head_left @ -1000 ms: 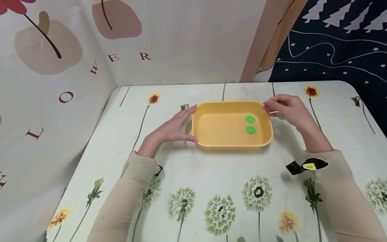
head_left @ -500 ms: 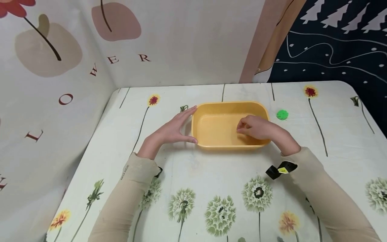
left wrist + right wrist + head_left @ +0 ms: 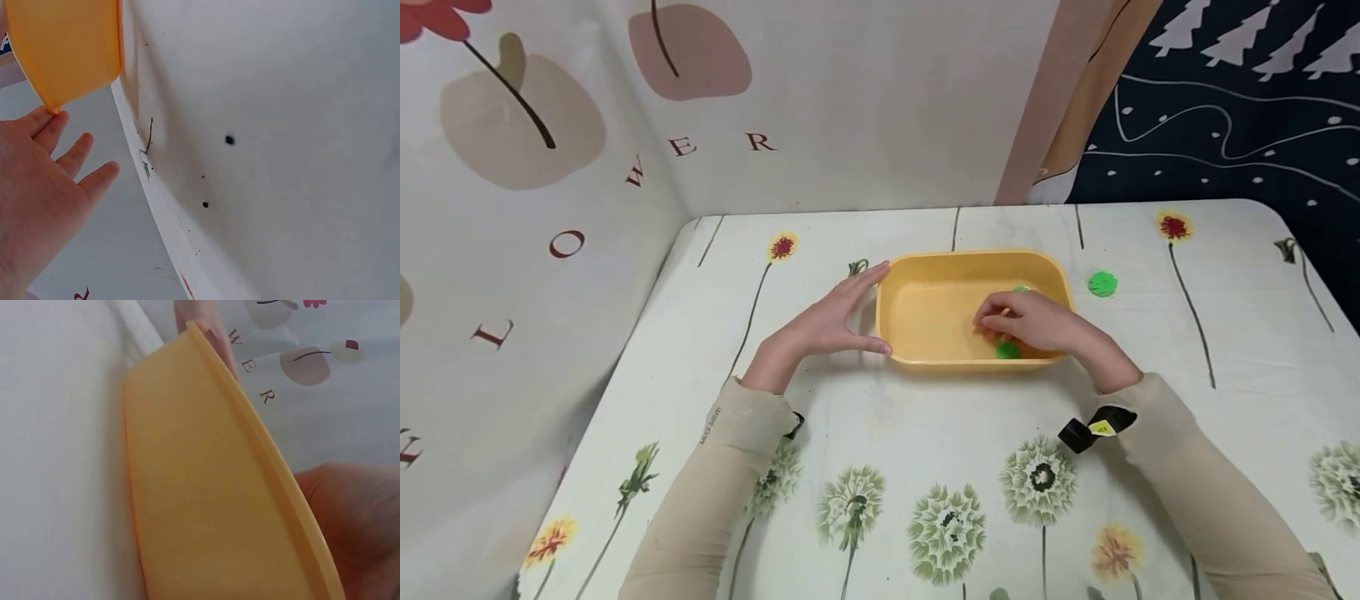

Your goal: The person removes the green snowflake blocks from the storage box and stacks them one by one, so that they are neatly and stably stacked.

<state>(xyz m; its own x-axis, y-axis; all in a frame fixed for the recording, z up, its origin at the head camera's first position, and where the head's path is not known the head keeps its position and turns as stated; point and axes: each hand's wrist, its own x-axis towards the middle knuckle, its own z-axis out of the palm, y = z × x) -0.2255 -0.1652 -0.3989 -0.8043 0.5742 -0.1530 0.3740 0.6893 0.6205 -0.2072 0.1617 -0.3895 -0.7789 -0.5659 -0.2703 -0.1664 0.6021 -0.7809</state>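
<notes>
A shallow yellow plastic tray [image 3: 917,333] stands on the flower-print cloth. My left hand [image 3: 831,317] has its fingers spread and touches the tray's left end at the rim. In the left wrist view, fingertips of the left hand [image 3: 50,187] meet the tray's corner [image 3: 69,56]. My right hand [image 3: 1033,319] reaches into the tray's right half with curled fingers. Just under it shows a green disc [image 3: 1008,350]. Another green patch [image 3: 1021,289] peeks out behind the knuckles. Whether the right fingertips pinch anything is hidden. The tray's wall [image 3: 200,462] covers those fingers in the right wrist view.
A third green disc [image 3: 1102,284] lies on the cloth [image 3: 925,433], right of the tray. Printed fabric [image 3: 850,100] hangs behind the table, with a dark tree-patterned cloth [image 3: 1225,125] at the right. Black wrist straps [image 3: 1097,427] are on the sleeves.
My right hand has gone from beside the tray's right rim down into the tray. The nearer green disc inside now shows closer to the front wall. The left hand has stayed put.
</notes>
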